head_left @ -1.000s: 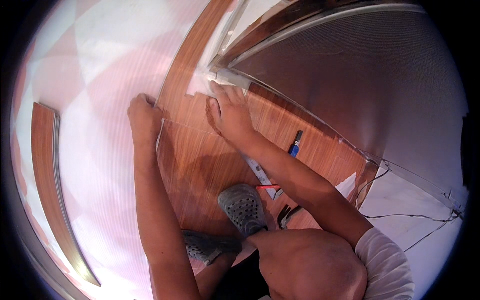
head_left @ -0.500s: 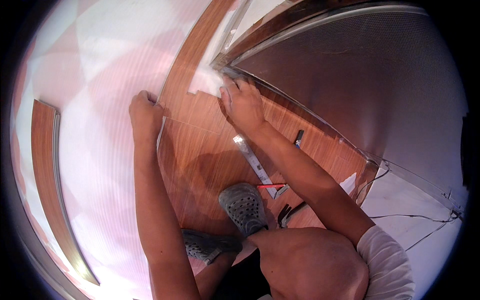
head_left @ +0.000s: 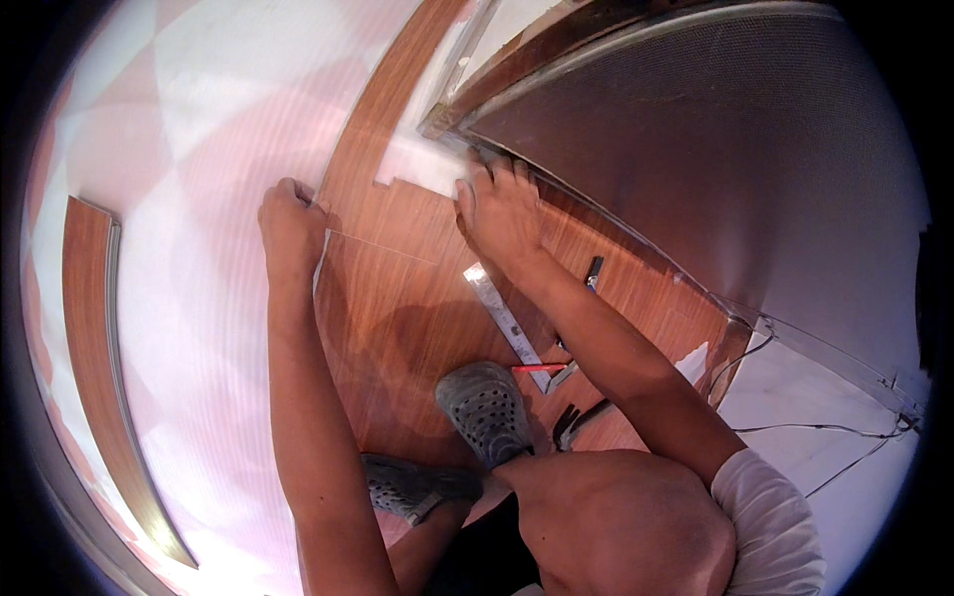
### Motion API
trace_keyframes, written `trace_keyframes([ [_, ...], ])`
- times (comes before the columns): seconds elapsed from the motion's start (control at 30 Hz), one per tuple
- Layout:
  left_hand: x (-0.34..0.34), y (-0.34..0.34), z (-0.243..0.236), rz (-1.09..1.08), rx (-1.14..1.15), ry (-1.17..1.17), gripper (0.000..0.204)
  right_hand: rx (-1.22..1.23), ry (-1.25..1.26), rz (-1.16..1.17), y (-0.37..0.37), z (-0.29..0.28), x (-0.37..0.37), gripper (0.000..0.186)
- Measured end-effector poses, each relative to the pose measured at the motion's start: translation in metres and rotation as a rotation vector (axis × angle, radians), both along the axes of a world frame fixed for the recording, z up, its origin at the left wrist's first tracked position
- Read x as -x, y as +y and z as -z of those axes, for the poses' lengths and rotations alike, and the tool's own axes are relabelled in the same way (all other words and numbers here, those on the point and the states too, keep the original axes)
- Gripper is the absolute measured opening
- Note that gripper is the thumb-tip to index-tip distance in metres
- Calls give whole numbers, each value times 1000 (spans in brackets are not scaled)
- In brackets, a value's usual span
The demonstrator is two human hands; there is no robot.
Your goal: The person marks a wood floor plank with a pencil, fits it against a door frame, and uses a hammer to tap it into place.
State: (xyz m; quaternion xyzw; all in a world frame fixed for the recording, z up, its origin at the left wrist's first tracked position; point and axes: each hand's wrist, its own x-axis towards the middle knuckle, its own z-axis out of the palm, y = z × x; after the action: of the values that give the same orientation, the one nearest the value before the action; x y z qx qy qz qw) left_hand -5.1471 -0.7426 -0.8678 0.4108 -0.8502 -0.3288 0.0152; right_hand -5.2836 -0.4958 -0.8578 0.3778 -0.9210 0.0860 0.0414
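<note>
Brown wood-look flooring planks (head_left: 397, 318) cover the floor ahead of my feet, and one long plank (head_left: 370, 134) runs up past the door frame. At that plank's left edge, my left hand (head_left: 291, 223) is closed with fingers curled around the edge; the fingertips are partly hidden. My right hand (head_left: 504, 214) lies with fingers stretched out on the flooring beside the notched plank edge, close to the dark panel's lower border. A metal try square (head_left: 507, 323) rests on the planks below my right hand. Next to it are a red pencil-like stick (head_left: 537, 369) and a black-and-blue marker-like tool (head_left: 594, 273).
A large dark mesh-textured panel (head_left: 686, 149) rises at the right, with a wooden frame (head_left: 537, 50) at its upper left. Loose planks (head_left: 89, 288) lie at far left on pink-and-white sheeting (head_left: 199, 328). Black cables (head_left: 825, 429) run at right. My grey clogs (head_left: 484, 412) stand on the planks.
My right hand has slid to the right and slightly nearer, along the panel's border, uncovering more of the white gap by the notch. My left hand stays at the plank edge.
</note>
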Motion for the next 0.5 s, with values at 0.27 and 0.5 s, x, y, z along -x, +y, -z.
trace_keyframes([
  [0.27,-1,1,-2,-3,-10,6,17,-25,-8,22,4,3,-4,51],
  [0.5,-2,1,5,-7,-7,16,18,-32,16,45,3,4,0,53],
])
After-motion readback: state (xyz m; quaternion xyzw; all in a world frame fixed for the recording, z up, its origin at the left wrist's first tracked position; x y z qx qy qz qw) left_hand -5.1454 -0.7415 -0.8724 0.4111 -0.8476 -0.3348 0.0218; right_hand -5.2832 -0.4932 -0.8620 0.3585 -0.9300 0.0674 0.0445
